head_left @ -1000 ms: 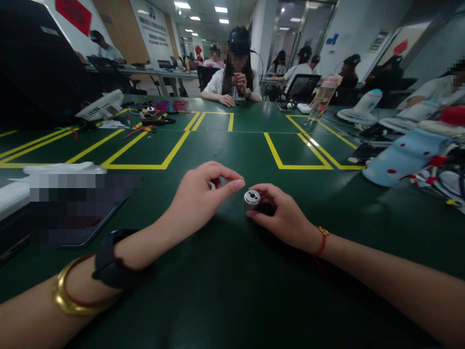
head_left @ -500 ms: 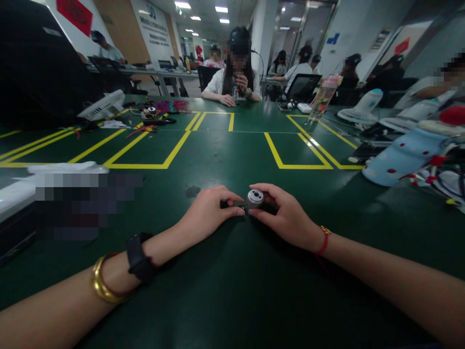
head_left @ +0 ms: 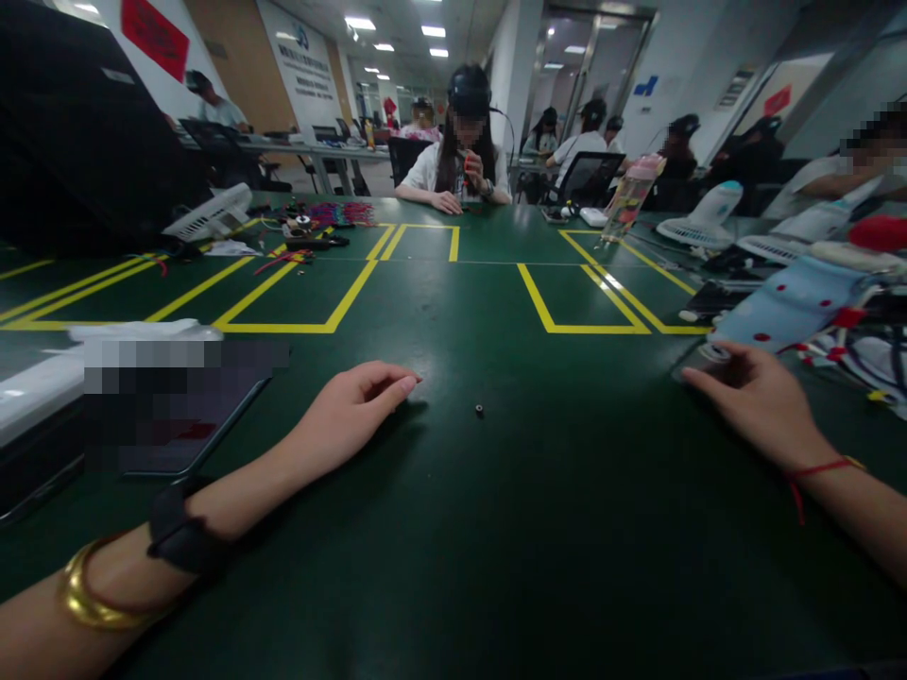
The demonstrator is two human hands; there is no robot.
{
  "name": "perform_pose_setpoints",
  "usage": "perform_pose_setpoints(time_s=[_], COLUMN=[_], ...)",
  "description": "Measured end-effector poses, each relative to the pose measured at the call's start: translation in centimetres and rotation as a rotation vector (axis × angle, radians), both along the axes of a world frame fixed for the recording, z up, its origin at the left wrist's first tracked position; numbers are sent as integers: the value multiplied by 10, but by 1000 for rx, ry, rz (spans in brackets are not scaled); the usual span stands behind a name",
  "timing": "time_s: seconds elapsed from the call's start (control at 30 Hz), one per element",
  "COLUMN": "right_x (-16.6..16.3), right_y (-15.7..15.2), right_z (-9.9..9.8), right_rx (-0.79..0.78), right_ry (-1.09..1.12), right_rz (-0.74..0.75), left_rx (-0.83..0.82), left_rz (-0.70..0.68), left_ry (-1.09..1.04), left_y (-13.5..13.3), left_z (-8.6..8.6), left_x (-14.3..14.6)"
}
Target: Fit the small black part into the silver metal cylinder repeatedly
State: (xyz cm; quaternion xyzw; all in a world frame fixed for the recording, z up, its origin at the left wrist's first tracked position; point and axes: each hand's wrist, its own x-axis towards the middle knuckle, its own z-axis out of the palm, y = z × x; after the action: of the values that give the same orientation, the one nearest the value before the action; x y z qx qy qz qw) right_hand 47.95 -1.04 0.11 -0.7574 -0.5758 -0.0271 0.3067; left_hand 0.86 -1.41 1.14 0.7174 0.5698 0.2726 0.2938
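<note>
My right hand (head_left: pixel 761 392) grips a small cylindrical motor (head_left: pixel 710 353) of silvery metal, held between thumb and fingers at the right side of the table. Its far side is partly hidden by my fingers, and it is a little blurred. Left of centre, my left hand (head_left: pixel 361 401) rests low over the table, thumb and index finger pressed together; I see nothing between them. Between the hands lies a tiny dark ring-shaped part (head_left: pixel 479 410) on the green tabletop (head_left: pixel 510 548), apart from both.
Left of my left hand lie a dark phone (head_left: pixel 213 425) and a white device (head_left: pixel 42 387). A blue padded object with red spots (head_left: pixel 772 307) stands just beyond my right hand. Further off are a clear bottle (head_left: pixel 630 203), white fans (head_left: pixel 709 219), loose wires (head_left: pixel 340 212) and a seated person (head_left: pixel 460 161).
My right hand has carried the motor from the centre to the right. My left hand has drawn back left, leaving the tiny ring-shaped part lying in the open.
</note>
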Motion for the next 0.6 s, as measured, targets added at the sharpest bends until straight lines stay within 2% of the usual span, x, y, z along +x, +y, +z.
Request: perform_pose_setpoints(time_s=[0.1, 0.17, 0.23, 0.3, 0.4, 0.5, 0.6], right_x=[-35, -77, -126, -173, -218, -214, -166], right_y=[-9, -14, -17, -15, -5, 5, 8], right_z=[6, 10, 11, 7, 1, 7, 29], right_rx=[272, 319, 163, 14, -81, -65, 16], right_ry=[-276, -362, -331, -259, -191, -137, -83], right_rz=[42, 234, 537, 768, 916, 887, 774], left_rx=[19, 27, 36, 51, 81, 77, 55], left_rz=[-21, -33, -44, -56, -82, -102, -122], left_ry=[-2, 7, 30, 54, 76, 75, 69], left_y=[-1, 0, 0, 0, -1, -2, -4], left_z=[-1, -3, -4, -4, -4, -2, 0], left_x=[2, 2, 1, -1, -3, -3, -1])
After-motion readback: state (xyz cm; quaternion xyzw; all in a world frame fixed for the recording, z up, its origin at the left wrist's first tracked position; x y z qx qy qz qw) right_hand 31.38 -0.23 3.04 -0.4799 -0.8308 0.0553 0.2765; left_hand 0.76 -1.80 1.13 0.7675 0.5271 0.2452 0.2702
